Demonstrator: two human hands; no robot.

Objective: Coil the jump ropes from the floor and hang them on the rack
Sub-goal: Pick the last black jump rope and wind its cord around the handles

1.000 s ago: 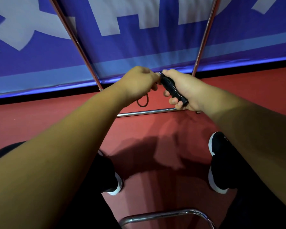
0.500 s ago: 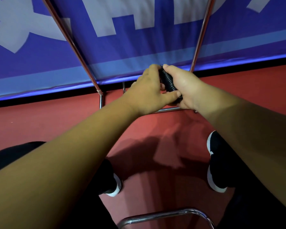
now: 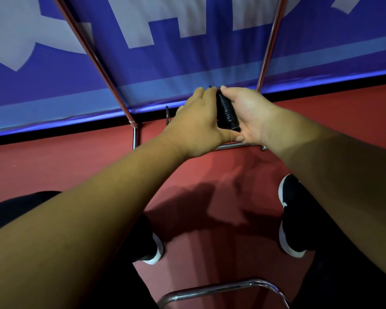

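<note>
Head view: jump rope handle gripped between left hand and right hand.

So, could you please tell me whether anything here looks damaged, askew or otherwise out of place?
Nothing stands out. The left hand and right hand both close around the black ribbed jump rope handles in front of the chrome rack. The red floor shows no spill or stray rope.

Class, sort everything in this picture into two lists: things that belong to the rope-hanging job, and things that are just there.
Part of the job:
black ribbed jump-rope handle
left hand
right hand
chrome tube rack

Just there:
blue and white banner
red floor
black shoes with white soles
</note>
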